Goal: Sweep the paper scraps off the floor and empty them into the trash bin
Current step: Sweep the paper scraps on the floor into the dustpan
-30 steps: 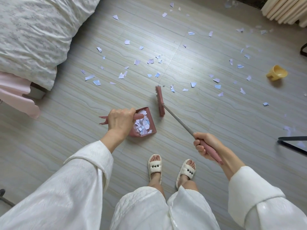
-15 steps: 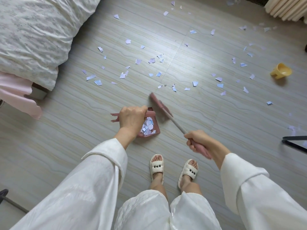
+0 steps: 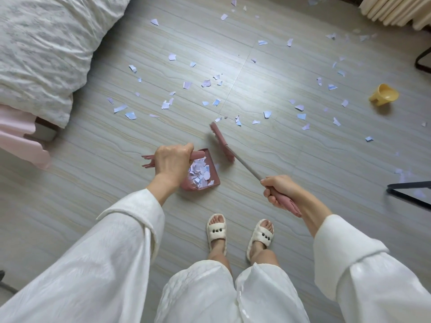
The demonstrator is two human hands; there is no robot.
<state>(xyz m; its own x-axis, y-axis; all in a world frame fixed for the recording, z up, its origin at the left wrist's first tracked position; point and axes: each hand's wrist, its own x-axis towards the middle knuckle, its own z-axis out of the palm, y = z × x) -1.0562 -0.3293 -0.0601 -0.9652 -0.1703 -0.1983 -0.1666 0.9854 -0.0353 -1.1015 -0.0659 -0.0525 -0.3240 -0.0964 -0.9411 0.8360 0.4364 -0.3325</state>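
Note:
My left hand point(image 3: 172, 160) grips the handle of a pink dustpan point(image 3: 215, 177) that rests on the floor in front of my feet and holds a heap of white and pale blue paper scraps point(image 3: 199, 172). My right hand point(image 3: 278, 188) is closed around the pink grip of a broom whose grey shaft runs up-left to a pink brush head point(image 3: 221, 142), just right of the pan's mouth. Several loose paper scraps point(image 3: 206, 83) lie scattered over the grey wood-grain floor beyond the brush. No trash bin is in view.
A bed with a white quilt point(image 3: 46, 47) and pink sheet fills the upper left. A yellow cup point(image 3: 383, 94) lies on its side at the right. Black metal legs point(image 3: 408, 188) stand at the right edge. A cream radiator point(image 3: 396, 10) is at top right. My slippered feet point(image 3: 238, 234) stand below the pan.
The brush head swung from beyond the pan in toward its mouth, then back out a little to the right. The dustpan and my left hand stayed roughly in place.

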